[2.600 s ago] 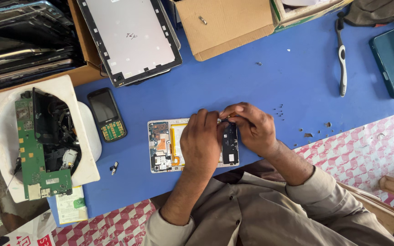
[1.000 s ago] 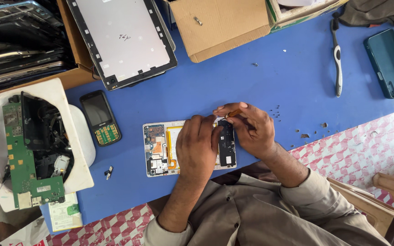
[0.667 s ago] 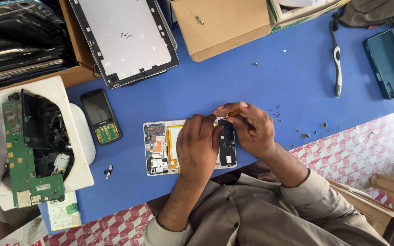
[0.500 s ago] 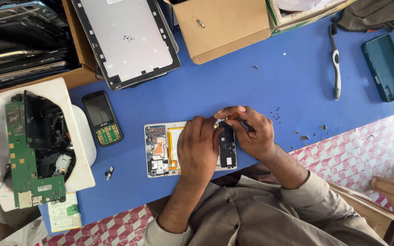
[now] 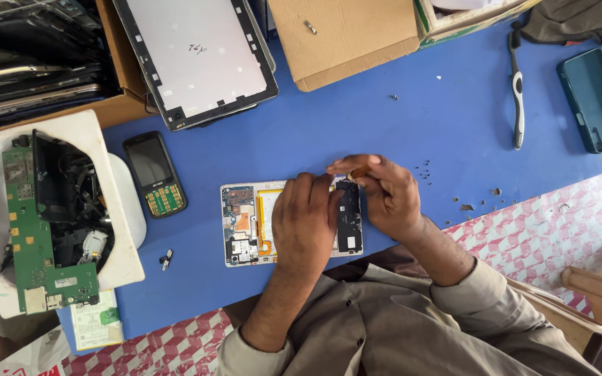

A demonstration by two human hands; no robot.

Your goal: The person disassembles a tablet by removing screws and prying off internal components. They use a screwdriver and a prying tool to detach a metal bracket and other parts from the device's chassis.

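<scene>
An opened phone [image 5: 245, 226] lies face down on the blue table [image 5: 357, 118], its circuit boards and orange flex cable showing. My left hand [image 5: 306, 221] rests flat on its middle and presses it down. My right hand [image 5: 384, 195] is at the phone's right end, fingers pinched around a small tool whose handle barely shows at the top corner. A black board section [image 5: 350, 223] lies between the two hands.
A keypad phone [image 5: 155, 174] lies to the left, by a white tray [image 5: 116, 264] holding a green circuit board [image 5: 33, 244]. Beyond are a tablet frame [image 5: 196, 59], cardboard boxes [image 5: 350, 35], a toothbrush [image 5: 517, 90], a teal phone case [image 5: 593, 101] and loose screws [image 5: 423, 169].
My right hand has shifted its pinch a little at the phone's top right corner. My left hand has stayed pressed on the phone. The view has drifted slightly.
</scene>
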